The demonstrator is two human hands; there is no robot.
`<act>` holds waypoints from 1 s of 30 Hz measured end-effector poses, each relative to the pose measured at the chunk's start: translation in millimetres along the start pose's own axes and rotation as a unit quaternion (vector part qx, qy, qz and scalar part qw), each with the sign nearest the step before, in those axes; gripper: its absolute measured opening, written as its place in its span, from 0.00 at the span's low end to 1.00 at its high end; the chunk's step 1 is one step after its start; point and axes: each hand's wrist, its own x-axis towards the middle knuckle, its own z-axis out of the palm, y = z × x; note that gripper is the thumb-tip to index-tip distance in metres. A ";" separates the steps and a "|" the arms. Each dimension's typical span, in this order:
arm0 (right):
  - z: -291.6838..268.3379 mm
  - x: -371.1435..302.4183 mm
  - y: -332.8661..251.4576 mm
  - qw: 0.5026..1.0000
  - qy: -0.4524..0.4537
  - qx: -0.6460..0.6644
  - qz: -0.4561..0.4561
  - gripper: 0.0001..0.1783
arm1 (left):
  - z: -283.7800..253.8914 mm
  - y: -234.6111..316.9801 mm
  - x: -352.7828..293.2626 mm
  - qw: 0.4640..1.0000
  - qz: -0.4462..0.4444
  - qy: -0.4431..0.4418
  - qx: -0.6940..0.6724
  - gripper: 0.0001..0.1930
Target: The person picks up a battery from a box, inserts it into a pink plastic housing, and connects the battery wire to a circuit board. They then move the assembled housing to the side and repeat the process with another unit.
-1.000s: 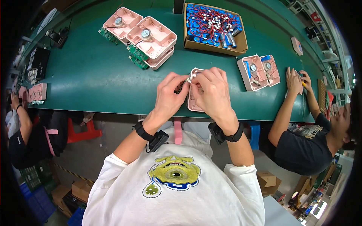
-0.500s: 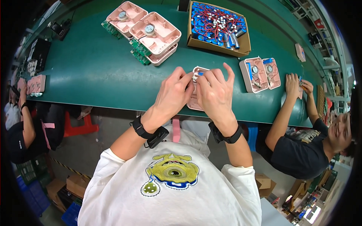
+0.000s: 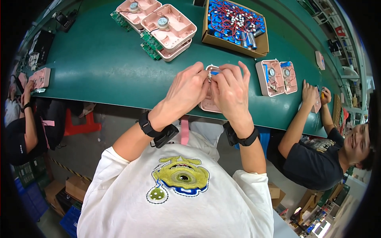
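On the smooth green tabletop, pale-pink rectangular plastic housing partly covered by left hand and right hand, fingers curled inward, object grasped cannot be determined.

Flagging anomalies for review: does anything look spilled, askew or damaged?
Nothing visible looks spilled or damaged. Red wires lie tangled over blue batteries in the cardboard box; the left hand and right hand partly hide a pink case.
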 end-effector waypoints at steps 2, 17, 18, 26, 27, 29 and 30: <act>1.3 -0.4 2.0 1.000 0.005 0.018 0.007 0.09 | 0.2 -3.5 0.8 1.000 0.003 0.003 -0.021 0.09; 13.4 -0.6 3.4 0.997 0.046 0.070 0.003 0.05 | 3.6 2.2 0.0 0.999 0.032 0.012 -0.005 0.08; 12.9 -0.2 1.6 0.997 0.047 0.068 0.007 0.05 | 4.0 3.0 1.0 0.999 0.032 0.016 -0.005 0.08; -8.5 2.5 7.2 0.992 -0.014 0.112 0.059 0.18 | 3.8 -9.4 2.0 0.995 -0.023 0.046 -0.083 0.12; -14.3 -4.1 1.9 0.989 -0.025 0.106 0.102 0.26 | 2.6 -9.8 0.7 0.996 -0.014 0.041 -0.082 0.12; -26.7 -19.7 -14.2 0.976 -0.045 0.093 0.189 0.42 | -1.3 -8.3 -4.4 0.987 -0.100 0.019 -0.121 0.11; -34.5 -27.1 -26.3 0.976 -0.034 0.087 0.196 0.42 | -5.5 -5.4 -4.0 0.980 -0.140 0.005 -0.142 0.11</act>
